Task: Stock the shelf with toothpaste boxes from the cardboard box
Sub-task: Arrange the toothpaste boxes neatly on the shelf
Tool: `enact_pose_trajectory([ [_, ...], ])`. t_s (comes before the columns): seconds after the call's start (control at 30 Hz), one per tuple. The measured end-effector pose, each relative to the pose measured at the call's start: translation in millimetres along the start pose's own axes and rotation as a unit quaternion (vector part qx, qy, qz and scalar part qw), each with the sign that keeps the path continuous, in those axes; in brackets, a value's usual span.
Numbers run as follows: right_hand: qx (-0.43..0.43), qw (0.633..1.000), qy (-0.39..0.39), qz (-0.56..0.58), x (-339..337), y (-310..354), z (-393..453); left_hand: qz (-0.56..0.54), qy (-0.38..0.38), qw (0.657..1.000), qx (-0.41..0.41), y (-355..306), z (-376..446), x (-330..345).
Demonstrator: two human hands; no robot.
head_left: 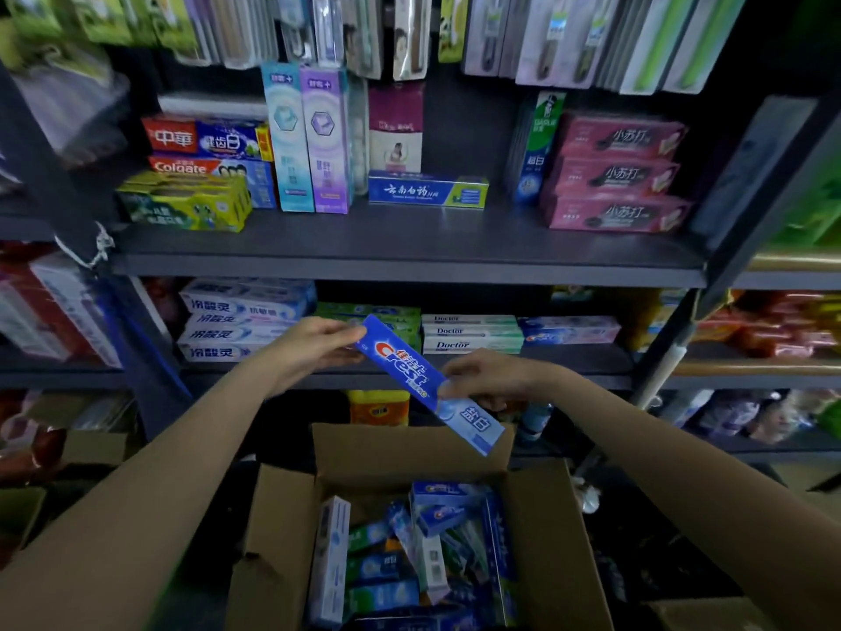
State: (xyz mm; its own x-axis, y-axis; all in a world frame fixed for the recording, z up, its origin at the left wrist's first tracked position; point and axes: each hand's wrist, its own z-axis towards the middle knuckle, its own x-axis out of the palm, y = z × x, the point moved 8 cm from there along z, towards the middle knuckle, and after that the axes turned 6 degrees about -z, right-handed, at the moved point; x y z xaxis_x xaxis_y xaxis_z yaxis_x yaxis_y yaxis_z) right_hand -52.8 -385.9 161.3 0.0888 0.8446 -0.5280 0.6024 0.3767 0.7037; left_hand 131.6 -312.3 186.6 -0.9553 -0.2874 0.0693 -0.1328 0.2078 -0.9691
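Observation:
A blue Crest toothpaste box (409, 373) hangs tilted in the air in front of the lower shelf (569, 364), its far end up-left and its near end down-right. My left hand (314, 346) pinches the upper end. My right hand (482, 375) grips the box near its pale lower half. Below them stands an open cardboard box (550, 539) holding several loose toothpaste boxes (409, 557), blue, green and white, lying in a jumble.
The upper shelf (409, 252) carries toothpaste stacks at left and right, with bare board along its front. The lower shelf holds white-blue stacks (236, 321), green boxes and Doctor boxes (471, 334). Hanging toothbrush packs (409, 34) fill the top. Shelf uprights (673, 357) flank the bay.

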Motion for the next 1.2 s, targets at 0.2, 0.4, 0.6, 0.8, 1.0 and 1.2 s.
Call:
enact_pose_trajectory([
  [0.2,0.090,0.986,0.071,-0.119,8,-35,18,-0.074,-0.061,0.993,-0.062,58,-1,-29],
  [0.4,0.075,0.994,-0.073,-0.033,-7,-31,65,-0.168,-0.153,0.972,-0.052,85,7,-68],
  [0.6,0.057,0.961,-0.217,-0.164,-20,-11,114,-0.166,-0.267,0.947,-0.059,100,31,-82],
  [0.8,0.036,0.934,-0.279,-0.218,-36,-10,145,-0.116,-0.252,0.960,-0.038,102,55,-80],
  [1.0,0.010,0.906,-0.358,-0.226,-81,-2,161,-0.024,-0.242,0.970,-0.020,95,82,-84],
  [1.2,-0.014,0.914,-0.337,-0.227,-75,-3,178,-0.048,-0.200,0.977,-0.049,106,106,-53],
])
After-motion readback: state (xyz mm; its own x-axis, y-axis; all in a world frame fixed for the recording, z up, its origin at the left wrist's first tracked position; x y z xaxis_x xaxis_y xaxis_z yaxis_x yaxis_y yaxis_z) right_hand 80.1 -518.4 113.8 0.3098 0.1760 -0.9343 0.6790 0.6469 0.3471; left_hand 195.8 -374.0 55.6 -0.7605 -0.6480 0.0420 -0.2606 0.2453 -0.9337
